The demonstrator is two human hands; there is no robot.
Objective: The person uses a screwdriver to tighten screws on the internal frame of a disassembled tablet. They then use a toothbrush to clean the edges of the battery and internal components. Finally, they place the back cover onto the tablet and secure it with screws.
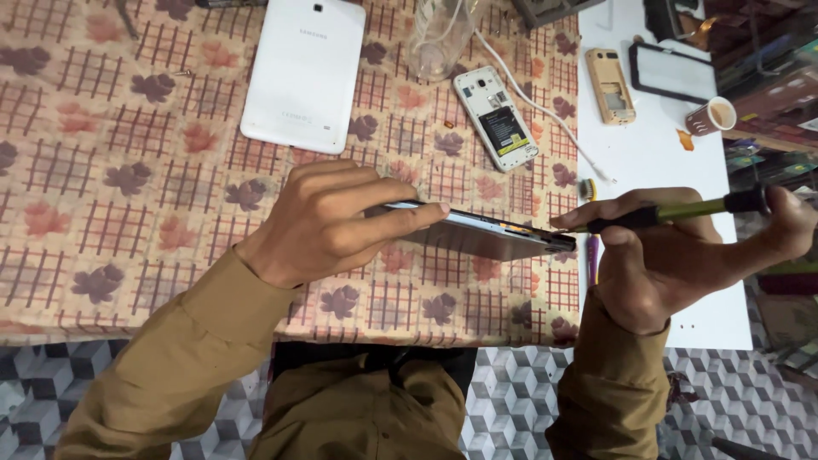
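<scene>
**Inspector:** Currently the flat device [486,232], a thin slab with a dark underside and pale upper edge, is held edge-on just above the patterned surface [128,170], near its front edge. It looks rigid and light, but I judge it fragile: a glass face likely flexes or cracks under twisting.

**Assistant:** And the hands?

**Inspector:** The left hand [328,221] is closed over one end, fingers across the top and thumb below, pinching it flat. The right hand [673,255] is wrapped around a slim screwdriver [673,211] with a dark tip and olive shaft, its point touching the device's far end.

**Assistant:** Where is the safest hold?

**Inspector:** Along the side edges and frame, in my judgement, not the face; the smooth casing may slip under sideways tool pressure.

**Assistant:** Surroundings?

**Inspector:** A white tablet [302,72] lies face down further back. An opened white phone [496,119] sits near a white cable [545,115] and a clear jar [439,38]. A gold phone [610,85] and paper cup [711,117] rest on the white board [656,153] beyond.
</scene>
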